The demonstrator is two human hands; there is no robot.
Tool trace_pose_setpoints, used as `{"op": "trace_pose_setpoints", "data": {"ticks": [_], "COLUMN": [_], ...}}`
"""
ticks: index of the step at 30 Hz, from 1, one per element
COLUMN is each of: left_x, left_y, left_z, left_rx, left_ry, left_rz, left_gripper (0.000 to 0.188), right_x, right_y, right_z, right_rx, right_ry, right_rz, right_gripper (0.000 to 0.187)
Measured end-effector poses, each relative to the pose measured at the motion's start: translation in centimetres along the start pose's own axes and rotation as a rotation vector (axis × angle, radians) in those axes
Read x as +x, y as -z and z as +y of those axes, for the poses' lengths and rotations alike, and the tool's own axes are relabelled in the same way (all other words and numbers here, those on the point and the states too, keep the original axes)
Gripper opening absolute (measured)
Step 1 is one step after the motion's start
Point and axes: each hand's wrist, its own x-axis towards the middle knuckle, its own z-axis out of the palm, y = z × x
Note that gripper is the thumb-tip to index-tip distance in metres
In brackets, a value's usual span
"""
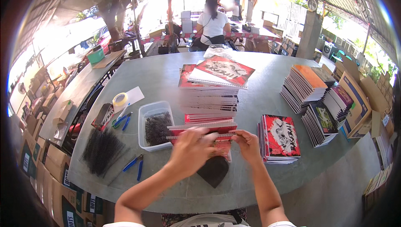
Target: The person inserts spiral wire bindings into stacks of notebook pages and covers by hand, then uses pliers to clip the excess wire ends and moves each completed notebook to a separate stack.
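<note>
In front of me a red-covered notebook (223,143) is tilted up, its punched edge facing away from me. My right hand (247,144) pinches the right end of that edge between thumb and fingers. Across the left part of the same edge lies my left hand (193,148), its fingers smeared by motion. A dark, rounded flat piece (214,172) shows on the table beneath the notebook. Just to the left stands a clear plastic tub (142,144) with black binding coils (158,127) inside.
Beyond my hands rises a tall notebook stack (213,100). Finished-looking notebooks (280,137) are piled at right, near more stacks (305,85) and a cardboard box (355,101). Loose coils (102,151), blue-handled pliers (140,167), cutters (123,119) and a tape roll (120,99) lie left.
</note>
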Motion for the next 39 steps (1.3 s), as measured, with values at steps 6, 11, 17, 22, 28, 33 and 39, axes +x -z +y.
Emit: {"op": "trace_pose_setpoints", "data": {"ticks": [6, 11, 17, 22, 28, 33, 39], "left_x": [-20.1, -20.5, -25.4, -20.9, -9.9, -7.6, -7.8], "left_y": [10.5, 7.0, 3.8, 6.4, 7.2, 5.8, 4.8], "left_z": [-10.4, -10.8, -13.4, -13.2, -9.2, -6.8, -7.8], "left_rx": [0.162, 0.15, 0.45, 0.784, -0.068, -0.479, -0.81], "left_ry": [0.792, 0.881, 0.748, 0.658, 0.832, 0.936, 1.061], "left_rz": [-0.575, -0.72, -0.242, -0.045, 0.078, -0.231, -0.236], "left_gripper": [0.063, 0.069, 0.049, 0.033, 0.026, 0.026, 0.029], "right_x": [4.3, 4.0, 6.6, 6.9, 7.5, 7.6, 7.3], "right_y": [-2.4, -13.0, -15.3, -15.5, -16.0, -16.0, -16.4], "right_z": [-7.1, -6.4, -4.6, -5.0, -3.6, -4.1, -4.2], "right_rx": [-0.585, -0.823, -0.697, -0.624, -0.586, -0.557, -0.505], "right_ry": [-0.027, 0.261, 0.229, 0.171, 0.198, 0.07, 0.08], "right_rz": [-0.594, -0.695, -0.51, -0.571, -0.487, -0.524, -0.489], "right_gripper": [0.021, 0.018, 0.018, 0.021, 0.028, 0.034, 0.034]}}
